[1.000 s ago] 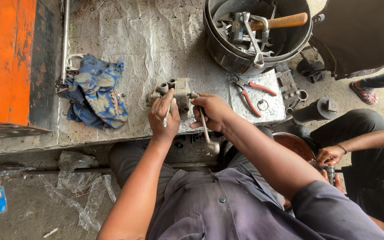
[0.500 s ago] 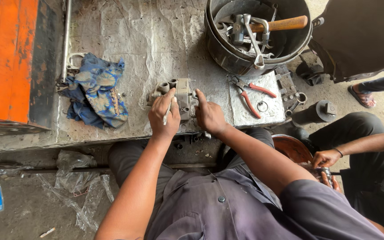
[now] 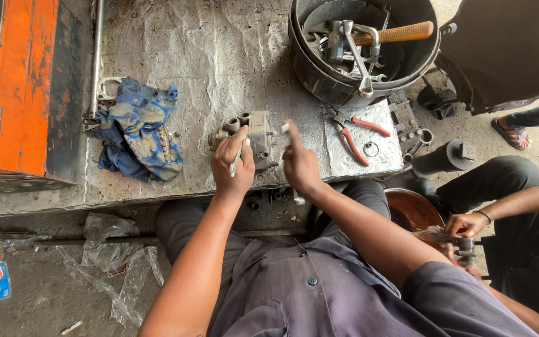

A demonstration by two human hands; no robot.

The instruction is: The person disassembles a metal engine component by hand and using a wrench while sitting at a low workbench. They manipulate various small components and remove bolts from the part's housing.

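Head view: your right hand, closed on a thin metal tool, has shifted from the worktop edge up beside the grey cast-metal pump-like housing, so work stays on that part, mid-worktop. Your left hand steadies the housing, pinching a slim rod; both tools' tips are indistinct.

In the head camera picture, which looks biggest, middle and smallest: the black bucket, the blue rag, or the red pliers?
1. Black bucket, biggest.
2. Blue rag, clearly smaller than the bucket.
3. Red pliers, smallest.
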